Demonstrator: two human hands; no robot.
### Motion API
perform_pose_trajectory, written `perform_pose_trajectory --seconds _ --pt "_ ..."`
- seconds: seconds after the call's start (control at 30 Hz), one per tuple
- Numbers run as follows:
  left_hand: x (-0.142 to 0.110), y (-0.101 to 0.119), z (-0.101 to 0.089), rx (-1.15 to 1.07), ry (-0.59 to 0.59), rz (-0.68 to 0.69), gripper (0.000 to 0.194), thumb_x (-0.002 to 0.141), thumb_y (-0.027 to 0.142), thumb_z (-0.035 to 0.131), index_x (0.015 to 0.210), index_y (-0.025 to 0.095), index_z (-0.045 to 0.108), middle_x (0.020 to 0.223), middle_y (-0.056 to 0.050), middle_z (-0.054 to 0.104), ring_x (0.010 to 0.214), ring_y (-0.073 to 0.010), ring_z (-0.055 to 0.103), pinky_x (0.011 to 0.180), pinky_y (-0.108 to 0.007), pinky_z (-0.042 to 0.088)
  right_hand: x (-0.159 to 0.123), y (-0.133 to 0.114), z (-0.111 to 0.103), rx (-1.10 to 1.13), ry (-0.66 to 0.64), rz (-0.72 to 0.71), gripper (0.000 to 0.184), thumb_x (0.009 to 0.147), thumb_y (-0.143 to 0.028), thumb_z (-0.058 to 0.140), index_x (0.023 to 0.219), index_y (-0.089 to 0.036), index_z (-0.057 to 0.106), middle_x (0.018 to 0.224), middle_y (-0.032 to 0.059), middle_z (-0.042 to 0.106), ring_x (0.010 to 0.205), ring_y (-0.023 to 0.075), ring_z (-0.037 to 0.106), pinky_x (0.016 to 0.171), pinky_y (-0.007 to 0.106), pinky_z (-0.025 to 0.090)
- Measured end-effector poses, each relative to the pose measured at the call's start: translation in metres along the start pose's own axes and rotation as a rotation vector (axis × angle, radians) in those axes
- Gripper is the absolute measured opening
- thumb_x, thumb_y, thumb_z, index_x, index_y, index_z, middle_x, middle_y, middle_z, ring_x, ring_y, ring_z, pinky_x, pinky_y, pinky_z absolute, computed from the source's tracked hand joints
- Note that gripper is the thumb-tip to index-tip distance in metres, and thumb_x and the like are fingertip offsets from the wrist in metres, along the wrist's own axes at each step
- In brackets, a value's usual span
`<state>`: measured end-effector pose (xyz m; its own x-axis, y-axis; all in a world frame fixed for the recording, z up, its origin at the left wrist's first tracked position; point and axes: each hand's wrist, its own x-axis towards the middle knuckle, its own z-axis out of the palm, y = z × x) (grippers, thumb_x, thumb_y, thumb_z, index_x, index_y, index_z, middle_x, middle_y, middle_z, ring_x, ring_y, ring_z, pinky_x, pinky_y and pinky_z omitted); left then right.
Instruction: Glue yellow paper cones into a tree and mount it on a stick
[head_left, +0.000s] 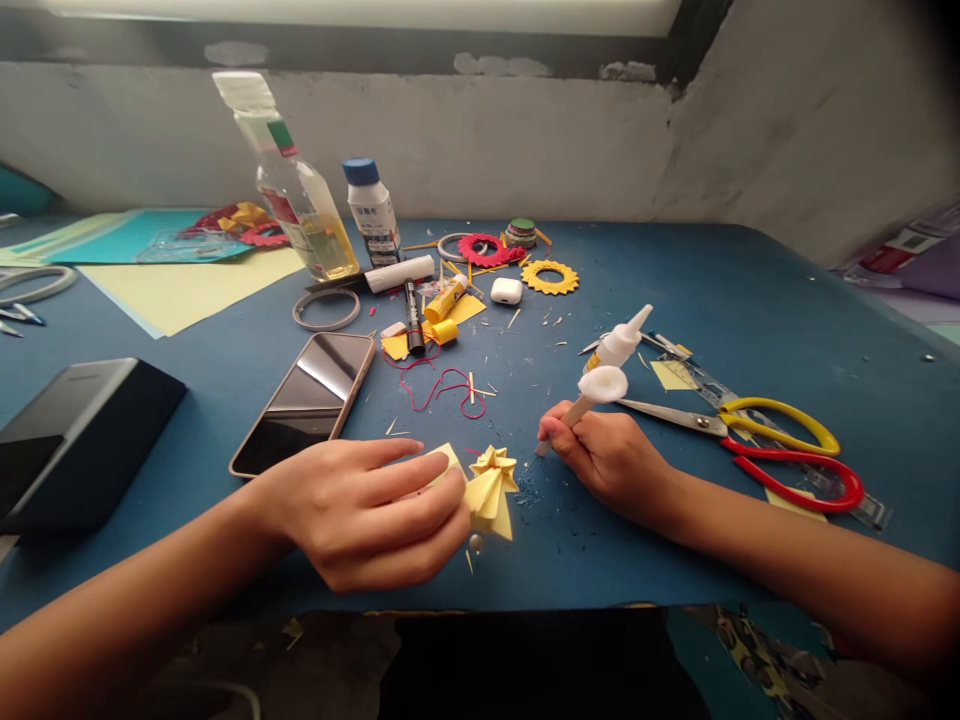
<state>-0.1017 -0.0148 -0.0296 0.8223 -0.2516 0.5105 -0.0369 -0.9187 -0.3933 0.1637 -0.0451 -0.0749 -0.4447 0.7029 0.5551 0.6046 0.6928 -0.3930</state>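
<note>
1. Blue tabletop strewn with paper scraps.
2. Left hand pinches a folded yellow paper ornament.
3. Right hand grips a white-capped wooden tool, tip down just beside it.
4. Yellow-and-red-handled scissors lie right of it; a phone behind the left.

Blue table filling most of view, surface lying matte and littered with paper scraps. Grey plastered wall running behind table, patches of plaster flaking along top. Second wall meeting it at right, forming corner. Pale window strip showing at top edge, daylight falling softly onto tabletop. Dark floor area lying below table's near edge.
</note>
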Motion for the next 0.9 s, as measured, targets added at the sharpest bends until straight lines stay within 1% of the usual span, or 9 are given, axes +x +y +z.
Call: perform_pose_trajectory --seconds 0.1,0.3,0.4,0.5,0.67,0.77,0.9 --pt "-0.002 0.0001 0.0003 -0.027 0.012 -0.008 0.014 0.087 0.019 0.054 0.087 0.019 0.068 0.088 -0.003 0.07 0.085 -0.0157 0.068 0.079 -0.025 0.058 -0.0004 -0.0007 0.0014 0.014 -0.007 0.022 0.036 0.099 -0.027 0.036 0.069 -0.017 0.053 0.07 0.0071 0.068 0.057 0.0143 0.063 0.053 0.024 0.048" --pt "0.0006 -0.0005 -0.0018 0.048 -0.009 0.05 0.018 0.088 0.016 0.051 0.086 0.017 0.069 0.086 -0.005 0.071 0.084 -0.0161 0.068 0.079 -0.026 0.059 0.0032 -0.0031 0.0005 0.072 -0.041 0.05 0.039 0.1 -0.032 0.033 0.072 -0.017 0.056 0.068 0.0046 0.067 0.053 0.011 0.06 0.052 0.021 0.047" --pt "-0.0002 0.0001 -0.0017 0.045 -0.004 0.029 0.019 0.089 0.017 0.05 0.086 0.019 0.069 0.086 -0.003 0.071 0.084 -0.015 0.068 0.079 -0.025 0.06 0.0043 -0.0035 0.0 0.115 -0.061 0.057 0.039 0.1 -0.033 0.034 0.073 -0.016 0.056 0.066 0.0037 0.066 0.051 0.0102 0.058 0.051 0.02 0.046" --pt "-0.0019 0.001 -0.0009 0.029 0.009 0.011 0.018 0.088 0.017 0.051 0.086 0.019 0.069 0.086 -0.003 0.071 0.084 -0.0149 0.068 0.08 -0.024 0.06 0.0043 -0.003 0.0002 0.147 -0.073 0.06 0.038 0.1 -0.032 0.036 0.073 -0.016 0.057 0.064 0.003 0.065 0.05 0.0102 0.058 0.049 0.02 0.045" --pt "-0.0048 0.0018 -0.0003 -0.043 0.021 -0.051 0.013 0.086 0.019 0.056 0.09 0.02 0.069 0.092 -0.002 0.071 0.087 -0.0145 0.068 0.083 -0.024 0.059 0.0035 -0.002 -0.0001 0.204 -0.123 0.08 0.037 0.099 -0.033 0.036 0.074 -0.016 0.058 0.068 0.0034 0.066 0.054 0.0107 0.06 0.053 0.021 0.047" --pt "-0.0039 0.0012 -0.0005 -0.038 0.024 -0.034 0.013 0.086 0.019 0.057 0.09 0.02 0.069 0.091 -0.003 0.071 0.087 -0.0151 0.068 0.083 -0.025 0.059 0.0036 -0.002 -0.0014 0.223 -0.159 0.085 0.036 0.099 -0.032 0.036 0.079 -0.015 0.061 0.068 0.0029 0.066 0.054 0.0101 0.059 0.053 0.02 0.046" --pt "-0.0011 0.0003 -0.0008 0.008 0.025 0.021 0.013 0.085 0.017 0.058 0.087 0.015 0.07 0.087 -0.006 0.071 0.083 -0.0171 0.069 0.08 -0.026 0.06 0.0042 -0.0019 -0.0033 0.248 -0.2 0.1 0.037 0.099 -0.032 0.035 0.08 -0.014 0.062 0.063 0.0015 0.063 0.053 0.0098 0.058 0.052 0.019 0.045"
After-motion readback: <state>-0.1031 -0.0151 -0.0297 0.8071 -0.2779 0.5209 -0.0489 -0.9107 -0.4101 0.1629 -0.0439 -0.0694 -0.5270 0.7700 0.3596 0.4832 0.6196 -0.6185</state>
